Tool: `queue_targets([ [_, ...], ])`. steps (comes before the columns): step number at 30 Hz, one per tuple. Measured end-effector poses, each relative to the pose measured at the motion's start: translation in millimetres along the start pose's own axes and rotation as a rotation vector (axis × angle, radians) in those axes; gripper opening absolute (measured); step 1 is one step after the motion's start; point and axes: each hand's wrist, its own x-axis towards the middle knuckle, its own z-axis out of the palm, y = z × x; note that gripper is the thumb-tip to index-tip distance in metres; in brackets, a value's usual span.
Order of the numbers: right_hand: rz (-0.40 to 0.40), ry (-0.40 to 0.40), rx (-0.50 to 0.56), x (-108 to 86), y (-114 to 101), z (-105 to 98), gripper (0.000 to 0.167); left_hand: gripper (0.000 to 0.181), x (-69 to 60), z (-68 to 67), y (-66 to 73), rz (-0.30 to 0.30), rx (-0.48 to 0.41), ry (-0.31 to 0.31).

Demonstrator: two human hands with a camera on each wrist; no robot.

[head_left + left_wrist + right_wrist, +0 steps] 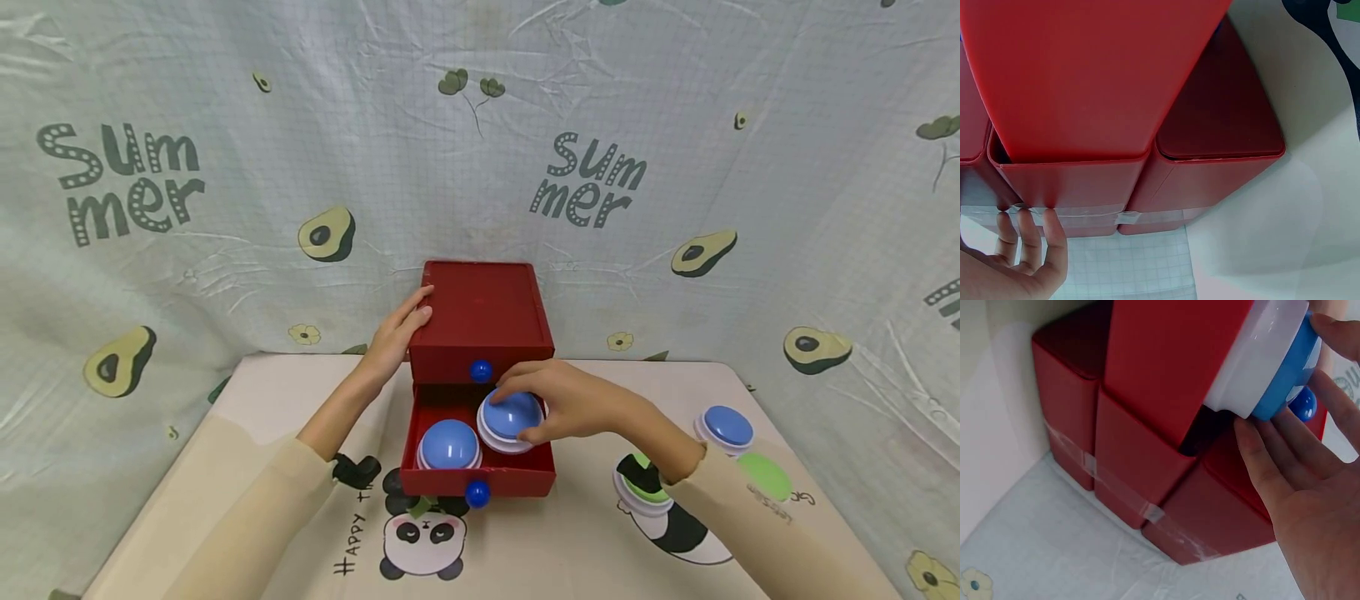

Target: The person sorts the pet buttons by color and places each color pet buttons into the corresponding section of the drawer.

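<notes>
A red drawer cabinet (480, 304) stands against the back cloth, its drawer (438, 482) with a blue knob pulled out. In the drawer's left half sits a push button (450, 444) with a blue dome and white base. My right hand (573, 400) grips a second blue push button (516, 415) over the drawer's right half. The right wrist view shows this push button (1263, 353) tilted, thumb and fingers around its rim. My left hand (390, 340) rests against the cabinet's upper left side. In the left wrist view, its straight fingertips (1050, 222) touch the red side wall.
To the right on the table are a blue push button (727, 426), a green one (765, 477) and another green one (647, 492), partly behind my right wrist. Above the open drawer is a closed drawer with a blue knob (481, 371). Clear tape (1154, 514) binds the cabinet's units.
</notes>
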Motion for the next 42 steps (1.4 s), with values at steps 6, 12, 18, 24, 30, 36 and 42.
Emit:
queue_targets([
  [6,0.024,-0.025,-0.017,4.4,-0.1,6.5,0.05,0.056,0.6,0.2,-2.8,0.002,-0.002,0.004],
  [12,0.052,-0.025,-0.046,3.0,0.6,12.1,0.051,0.055,0.2,0.9,-2.3,0.008,-0.001,0.007],
  [18,0.086,-0.023,-0.057,2.8,2.5,17.4,0.051,0.056,-0.3,1.6,-0.4,0.004,0.003,0.006],
  [24,0.084,0.007,-0.109,3.3,3.0,25.3,0.048,0.056,-0.3,1.4,0.2,0.002,0.011,-0.001],
  [30,0.099,0.045,-0.136,4.4,-0.3,28.9,0.047,0.056,0.1,1.0,-0.1,-0.002,0.01,0.004],
  [36,0.124,0.06,-0.13,4.3,0.0,32.2,0.046,0.056,0.2,0.6,-0.5,-0.003,0.004,0.003],
  [42,0.127,0.083,-0.143,3.7,2.7,37.9,0.044,0.056,-0.3,0.8,0.0,-0.006,0.004,0.004],
])
